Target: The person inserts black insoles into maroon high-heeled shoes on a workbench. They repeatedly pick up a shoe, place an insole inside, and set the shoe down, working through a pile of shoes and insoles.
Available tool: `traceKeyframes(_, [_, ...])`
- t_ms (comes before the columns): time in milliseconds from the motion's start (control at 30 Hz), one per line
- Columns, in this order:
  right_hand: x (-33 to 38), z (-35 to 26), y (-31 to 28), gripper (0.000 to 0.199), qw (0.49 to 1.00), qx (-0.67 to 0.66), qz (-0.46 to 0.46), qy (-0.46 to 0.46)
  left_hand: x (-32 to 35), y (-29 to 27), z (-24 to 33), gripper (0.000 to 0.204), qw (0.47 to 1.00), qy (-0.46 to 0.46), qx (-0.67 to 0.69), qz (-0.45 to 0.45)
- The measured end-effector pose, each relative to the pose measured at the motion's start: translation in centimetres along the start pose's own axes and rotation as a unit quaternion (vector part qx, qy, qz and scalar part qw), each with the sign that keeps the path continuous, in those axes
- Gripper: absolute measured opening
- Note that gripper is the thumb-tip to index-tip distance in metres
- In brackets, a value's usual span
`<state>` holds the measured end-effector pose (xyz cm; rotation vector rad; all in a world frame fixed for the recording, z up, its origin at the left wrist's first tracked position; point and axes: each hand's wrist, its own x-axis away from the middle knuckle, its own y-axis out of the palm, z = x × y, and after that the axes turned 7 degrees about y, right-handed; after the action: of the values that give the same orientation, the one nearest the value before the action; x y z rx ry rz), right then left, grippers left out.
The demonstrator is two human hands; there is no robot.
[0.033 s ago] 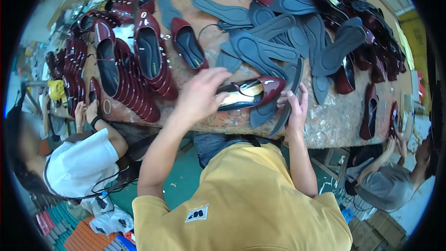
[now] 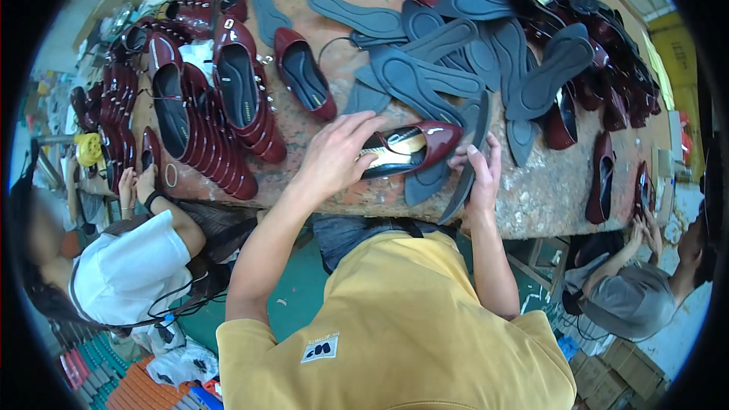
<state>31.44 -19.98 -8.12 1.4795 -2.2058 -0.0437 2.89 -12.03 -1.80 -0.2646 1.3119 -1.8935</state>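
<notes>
The left hand (image 2: pixel 334 158) lies over the heel end of a dark red shoe (image 2: pixel 414 146) at the near edge of the bench (image 2: pixel 547 190), its grip closed on the shoe. The right hand (image 2: pixel 480 175) pinches a grey insole (image 2: pixel 465 175) held on edge just beside the toe — fingers clamped on it. More insoles (image 2: pixel 425 76) are heaped behind; rows of shoes (image 2: pixel 205 121) stand to the left.

We see a worn, stained counter (image 2: pixel 547 190). On its left lie rows of dark red shoes (image 2: pixel 228 106). Grey insoles (image 2: pixel 448 53) are heaped at far right, and one dark red shoe (image 2: pixel 406 148) lies near the front edge.
</notes>
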Motion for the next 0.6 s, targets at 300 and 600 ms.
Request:
traceKeyframes(300, [0.4, 2.0, 1.8, 0.051, 0.999, 0.011, -0.037, -0.021, 3.3, 1.7, -2.4, 0.015, 0.969, -0.163, 0.144, 0.12])
traceKeyframes(600, [-15.1, -5.3, 0.7, 0.052, 0.944, 0.173, 0.011, -0.282, 2.3, 2.4, -0.4, 0.016, 0.975, -0.14, 0.171, 0.035])
